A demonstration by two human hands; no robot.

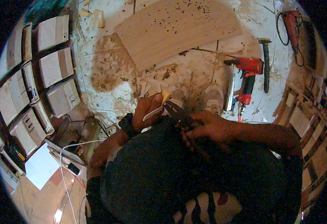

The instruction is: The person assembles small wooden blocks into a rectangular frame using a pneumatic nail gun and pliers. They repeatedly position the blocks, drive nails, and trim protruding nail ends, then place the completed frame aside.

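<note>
Over my lap, my left hand (146,112) is closed round a small pale piece of wood (154,113). A yellowish block-like tip (166,96) shows by its fingers; whether it belongs to the same piece I cannot tell. My right hand (210,128) grips dark pliers (176,113), whose jaws point left and come up close to the pale piece. In the dim light I cannot make out whether the jaws touch it. My shoes (212,98) are on the floor just beyond both hands.
A wide brown board (178,31) strewn with dark bits lies ahead on the dirty floor. To the right are a red-and-black nail gun (247,71), a hammer (266,65) and a corded red power tool (291,28). Pale wooden boxes (55,67) line the left, near a white cable (61,164).
</note>
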